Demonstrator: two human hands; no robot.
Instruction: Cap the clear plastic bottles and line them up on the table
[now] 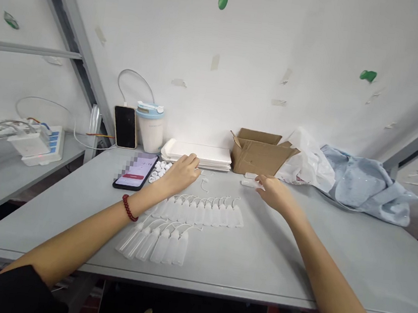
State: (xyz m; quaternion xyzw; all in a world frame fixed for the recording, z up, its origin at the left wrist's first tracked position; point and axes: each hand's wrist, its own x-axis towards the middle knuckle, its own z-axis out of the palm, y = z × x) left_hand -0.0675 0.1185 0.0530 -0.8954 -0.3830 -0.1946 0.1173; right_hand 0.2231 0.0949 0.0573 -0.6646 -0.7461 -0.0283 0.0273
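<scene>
My left hand (186, 171), a red bead bracelet on its wrist, is over the table in front of the stacked white sheets. Its fingers are curled together; what they hold, if anything, is hidden. Beside it lie a heap of small white caps (159, 171) and a thin white nozzle piece (204, 184). Further right, the fingertips of my right hand (271, 190) close on a small translucent plastic bottle (249, 184), with another just behind it. Two rows of translucent bottles with thin white tails, a back row (204, 213) and a front row (160, 244), lie nearer me.
A lit phone (135, 172) lies left of the caps. Behind stand a dark-screened phone (125, 127), a blue-lidded cup (151, 129), stacked white sheets (202, 153) and an open cardboard box (257, 155). A white plastic bag (307, 161) and blue cloth (365, 183) sit at right.
</scene>
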